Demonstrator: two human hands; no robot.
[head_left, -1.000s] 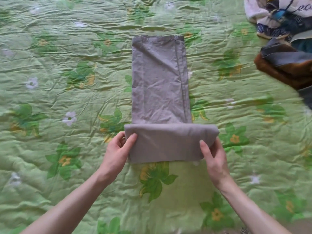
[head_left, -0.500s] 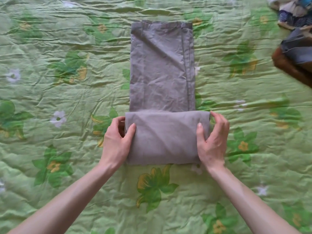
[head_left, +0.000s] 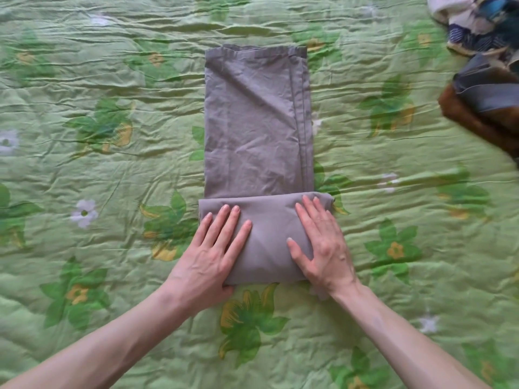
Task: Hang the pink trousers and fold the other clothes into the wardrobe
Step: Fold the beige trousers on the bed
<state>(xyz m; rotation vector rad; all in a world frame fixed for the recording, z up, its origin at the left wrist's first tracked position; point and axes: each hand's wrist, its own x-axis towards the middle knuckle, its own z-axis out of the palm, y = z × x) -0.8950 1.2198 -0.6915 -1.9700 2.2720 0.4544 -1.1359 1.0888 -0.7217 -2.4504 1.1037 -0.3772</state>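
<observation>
Grey garment (head_left: 257,122): both hands flat on fold

A wrinkled green floral bedspread (head_left: 112,169) covers the whole surface

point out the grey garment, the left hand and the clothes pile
grey garment (head_left: 255,119): head view, flat unrolled part
left hand (head_left: 209,256): head view, back of hand
clothes pile (head_left: 483,88): head view, grey top piece

Left hand (head_left: 213,256) and right hand (head_left: 320,248) flat, palms down, fingers (head_left: 224,223) spread
</observation>
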